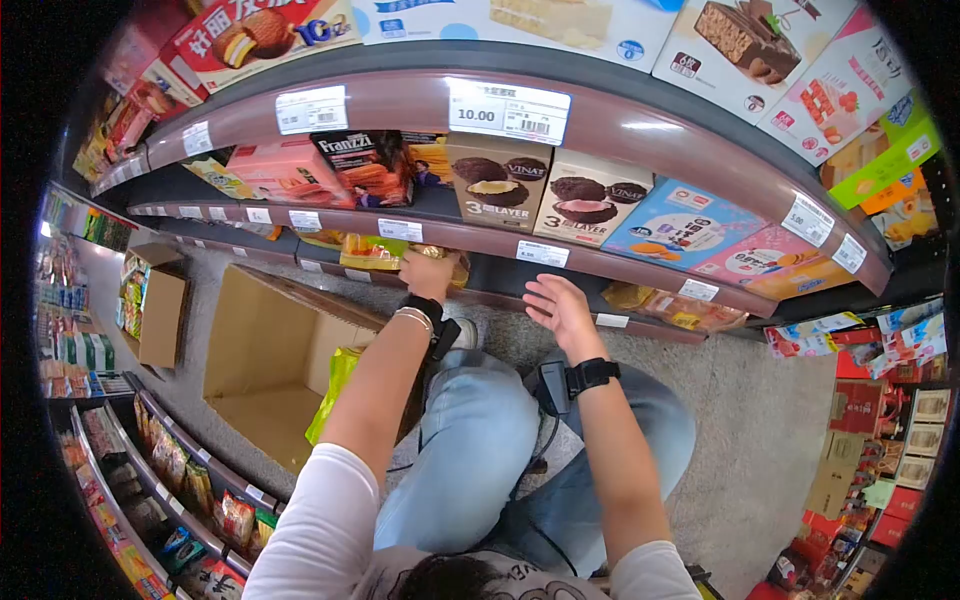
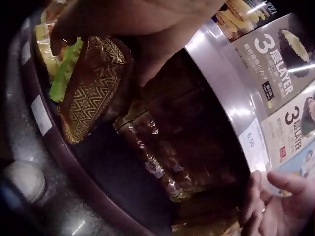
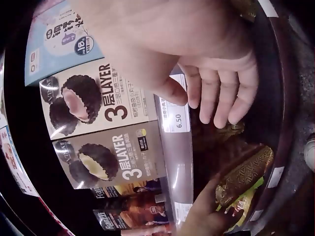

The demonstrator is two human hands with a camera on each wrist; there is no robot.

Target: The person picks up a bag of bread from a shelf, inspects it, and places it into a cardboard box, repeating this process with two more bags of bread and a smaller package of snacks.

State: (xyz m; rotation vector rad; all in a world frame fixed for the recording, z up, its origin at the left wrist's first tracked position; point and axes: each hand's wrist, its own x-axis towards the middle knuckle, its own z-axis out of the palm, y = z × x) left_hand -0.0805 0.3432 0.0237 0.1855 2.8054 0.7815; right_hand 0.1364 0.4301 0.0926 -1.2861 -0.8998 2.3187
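Down at the lowest shelf (image 2: 113,167), my left hand (image 1: 428,275) grips a brown snack packet (image 2: 96,83) with a gold zigzag pattern, thumb on one side and fingers over the other. Beside it lies a yellow and green packet (image 1: 372,250). Deeper on the same shelf, more shiny brown packets (image 2: 162,147) sit in shadow. My right hand (image 1: 562,310) is held in front of the shelf edge with its fingers extended and nothing in them. In the right wrist view it overlaps the 6.50 price tag (image 3: 176,118).
Above are boxes of 3 Layer snacks (image 1: 497,180) and a blue box (image 1: 665,222). An open cardboard carton (image 1: 240,330) holding a green bag (image 1: 335,390) stands on the floor left of my knees. Another carton (image 1: 163,315) stands farther left. Clear-wrapped packets (image 1: 680,307) lie right on the low shelf.
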